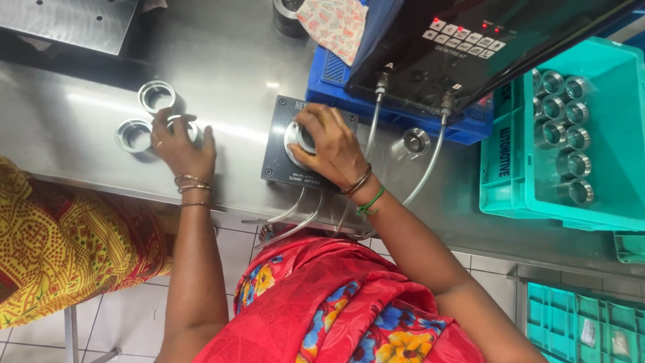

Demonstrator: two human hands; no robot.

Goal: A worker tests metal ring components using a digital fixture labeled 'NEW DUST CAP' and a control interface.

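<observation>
- The right hand (330,144) lies fingers-down over a round metal ring (299,138), its fingers curled round the rim; the ring sits on a square dark-grey gauge block (282,158) with a bolt at each visible corner.
- Thin bracelets and a green thread circle the right wrist. Clear, glossy tubes (295,215) leave the block's near edge below the wrist and hang over the bench edge.
- The left hand (180,144) rests palm-down on the brushed stainless-steel bench (228,60), its fingertips closed over a short, shiny metal ring (185,124); how tightly it grips I cannot tell. Metal bangles sit on this wrist.
- Just beyond the left fingertips lie two more rings of the same kind, hollow and thin-walled: one (156,95) ahead of the hand, one (133,134) to its outer side.
- Beyond the right hand a black, smooth-faced control box (470,54) with small red lights and pale keys leans on a blue ribbed plastic tray (336,84); two grey hoses (430,161) run down from its fittings.
- A single steel bush (415,141) stands on the bench just outside the right wrist.
- Farther out on that side, a teal plastic crate (605,202) holds rows of cylindrical steel bushes (561,128).
</observation>
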